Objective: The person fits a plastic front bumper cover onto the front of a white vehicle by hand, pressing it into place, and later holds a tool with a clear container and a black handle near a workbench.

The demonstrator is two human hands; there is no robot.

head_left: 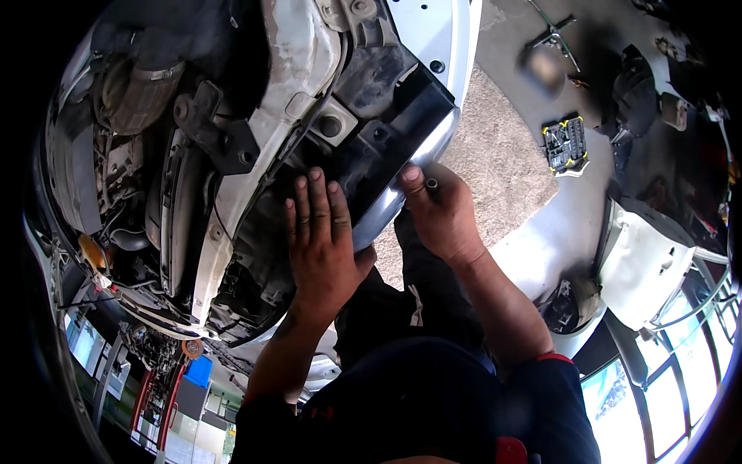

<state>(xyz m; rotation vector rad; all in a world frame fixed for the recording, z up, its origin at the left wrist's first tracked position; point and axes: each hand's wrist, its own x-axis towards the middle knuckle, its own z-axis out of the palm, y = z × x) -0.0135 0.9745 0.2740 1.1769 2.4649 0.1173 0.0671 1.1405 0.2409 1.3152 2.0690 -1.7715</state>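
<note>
My left hand (pixel 321 243) lies over the dark inner edge of a car's engine bay, fingers stretched out and dark with grime, the thumb toward the light-coloured fender (pixel 433 143). To its right, my right hand (pixel 444 216) is closed at the fender's outer edge, its thumb on or just over the edge. From the fist pokes a small tool with a round, hollow metal end (pixel 432 184); the rest of it is hidden in the fingers. A pale painted body rail (pixel 267 139) runs beside my left hand, with a dark metal bracket (pixel 216 127) past it.
Engine parts and hoses fill the bay at the left. Right of the fender, a beige mat (pixel 495 147) covers part of the floor. Farther right lie an open socket set case (pixel 566 145), a four-way wheel wrench (pixel 555 35) and a large white body panel (pixel 645 255).
</note>
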